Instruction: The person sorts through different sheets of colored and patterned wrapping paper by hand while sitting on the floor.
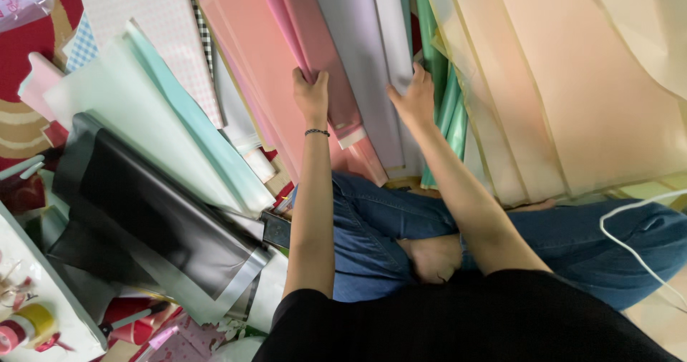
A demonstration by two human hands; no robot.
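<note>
**Two hands sorting through stacked sheets of coloured wrapping paper**

Seen from above, a person sits cross-legged on the floor in blue jeans point(379, 219), one bare foot point(429, 258) tucked between the knees. Both arms reach forward into a fan of large paper sheets.

The left hand point(311, 94) is clamped on the edge of a pink sheet point(315, 47), thumb on one side and fingers curled behind it. The right hand point(413, 97) lies against a pale lilac sheet point(358, 54) just beside the pink one, fingers together and tucked behind its edge; whether it grips or only presses is hard to tell.

Around them lie many more sheets: mint green ones point(164, 119) and a black sheet with a silver border point(150, 219) on the left, a darker green one point(447, 111) beside the right hand, and translucent peach ones point(572, 83) filling the right side. A white cable point(630, 244) loops across the right knee. At the lower left sit a roll of tape point(25, 326) and red-handled scissors point(136, 323), partly covered.

The sheets overlap, so most show only strips, and all run out of view at the top.
</note>
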